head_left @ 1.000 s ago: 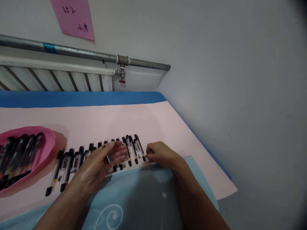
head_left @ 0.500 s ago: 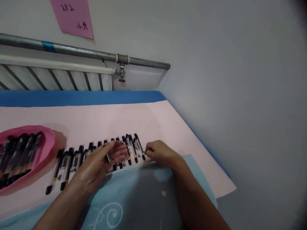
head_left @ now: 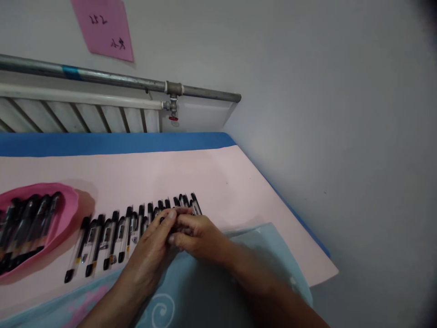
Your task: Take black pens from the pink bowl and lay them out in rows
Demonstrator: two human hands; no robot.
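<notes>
My left hand is over the row of pens, fingers curled and thumb against them. A small dark tip shows by its thumb; the rest is hidden. My right hand meets it, with its fingers pinched at the left palm; what they hold I cannot make out. Black-capped pens with clear barrels lie side by side on the pink sheet, small clear pieces between some of them. Both hands cover the pens in the middle and the lower ends of those at the right.
A pink tray at the left holds several black-capped pens. Light blue patterned cloth lies along the near edge. Behind the table's blue border are a radiator and a metal pipe. A wall stands at the right.
My right hand has moved left from beside the rightmost pens to meet my left hand. My left hand's fingers, spread before, have curled in.
</notes>
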